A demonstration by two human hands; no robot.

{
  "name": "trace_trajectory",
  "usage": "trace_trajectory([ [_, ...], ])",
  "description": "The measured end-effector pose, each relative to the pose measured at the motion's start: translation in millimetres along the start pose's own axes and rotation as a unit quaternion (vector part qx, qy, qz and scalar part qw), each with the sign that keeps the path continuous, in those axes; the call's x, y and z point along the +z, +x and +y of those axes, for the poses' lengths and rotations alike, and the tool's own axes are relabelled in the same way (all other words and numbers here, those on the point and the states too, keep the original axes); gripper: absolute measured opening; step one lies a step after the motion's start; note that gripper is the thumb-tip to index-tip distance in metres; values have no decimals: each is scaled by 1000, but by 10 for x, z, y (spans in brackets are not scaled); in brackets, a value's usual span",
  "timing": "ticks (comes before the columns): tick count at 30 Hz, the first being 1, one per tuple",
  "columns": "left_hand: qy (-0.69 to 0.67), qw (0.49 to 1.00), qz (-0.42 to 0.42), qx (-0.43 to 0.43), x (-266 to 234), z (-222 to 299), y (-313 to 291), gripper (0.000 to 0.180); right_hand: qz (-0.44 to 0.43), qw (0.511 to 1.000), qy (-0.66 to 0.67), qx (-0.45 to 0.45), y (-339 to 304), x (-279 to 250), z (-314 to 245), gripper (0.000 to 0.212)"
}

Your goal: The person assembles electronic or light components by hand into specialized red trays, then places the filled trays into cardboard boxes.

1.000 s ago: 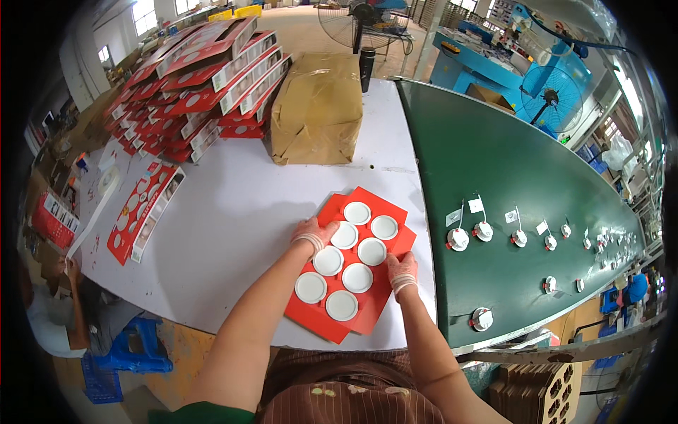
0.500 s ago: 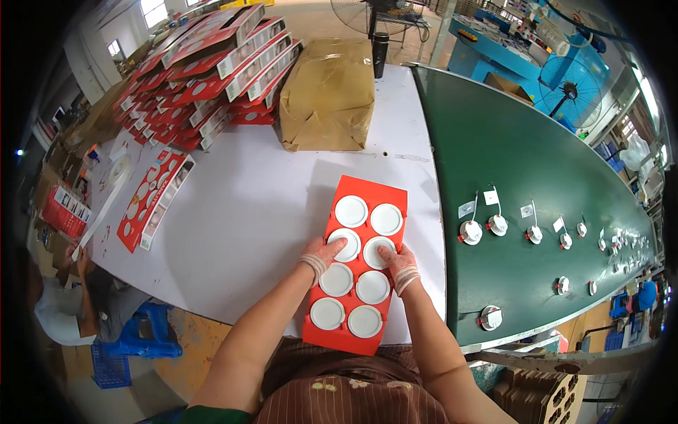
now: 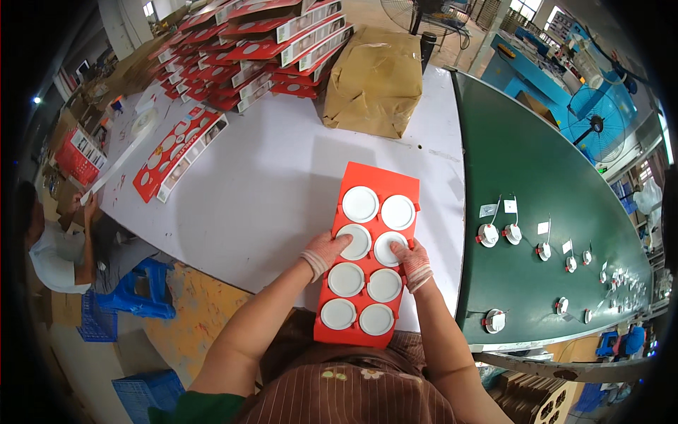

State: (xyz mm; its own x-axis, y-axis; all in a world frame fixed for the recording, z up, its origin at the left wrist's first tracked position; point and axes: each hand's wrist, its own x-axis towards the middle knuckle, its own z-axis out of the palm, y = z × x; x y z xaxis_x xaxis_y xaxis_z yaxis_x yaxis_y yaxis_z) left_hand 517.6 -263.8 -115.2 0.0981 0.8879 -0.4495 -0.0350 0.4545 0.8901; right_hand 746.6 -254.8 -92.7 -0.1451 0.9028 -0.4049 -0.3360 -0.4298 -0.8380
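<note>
A red cardboard tray [image 3: 366, 169] is held close to my body at the near edge of the white table. Several white round downlights [image 3: 361, 204] sit in it in two columns. On its left edge my left hand [image 3: 328, 252] is closed, its thumb resting on one of the lights. My right hand [image 3: 415, 261] grips the opposite edge, thumb also on a light. Both hands wear pale gloves with banded cuffs; the fingers under the tray are hidden.
Flat red-and-white boxes [image 3: 282, 49] are piled at the far left, with another box [image 3: 179, 152] nearer. A brown wrapped package [image 3: 374, 85] stands behind the tray. On the right, loose downlights [image 3: 488, 235] lie on a green conveyor belt [image 3: 487, 162]. A person [image 3: 60, 247] sits at far left.
My view has turned, so the table, boxes and belt sit differently in the picture. Both hands keep hold of the red tray, with their grip unchanged.
</note>
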Motion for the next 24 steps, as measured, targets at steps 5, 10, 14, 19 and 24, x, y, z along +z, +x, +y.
trace_trajectory([
  [5, 14, 998, 7, 55, 64, 118, -192, 41, -6, 1000, 25, 2, -107, 62, -35, 45],
  [10, 66, 995, -20, 65, 74, 249, -319, 49, 2, 1000, 29, 10, -126, 30, -28, 41],
  [14, -9, 993, -63, 99, 10, -51, -160, 55, 3, 1000, 20, 23, -121, 13, -17, 40],
  [19, 47, 993, -50, 92, 52, -103, -34, 59, 82, 982, -167, -41, 118, -311, 142, 47],
  [24, -1, 997, -64, 51, 16, -26, -53, 58, 156, 780, -545, -266, -8, 76, -307, 42],
])
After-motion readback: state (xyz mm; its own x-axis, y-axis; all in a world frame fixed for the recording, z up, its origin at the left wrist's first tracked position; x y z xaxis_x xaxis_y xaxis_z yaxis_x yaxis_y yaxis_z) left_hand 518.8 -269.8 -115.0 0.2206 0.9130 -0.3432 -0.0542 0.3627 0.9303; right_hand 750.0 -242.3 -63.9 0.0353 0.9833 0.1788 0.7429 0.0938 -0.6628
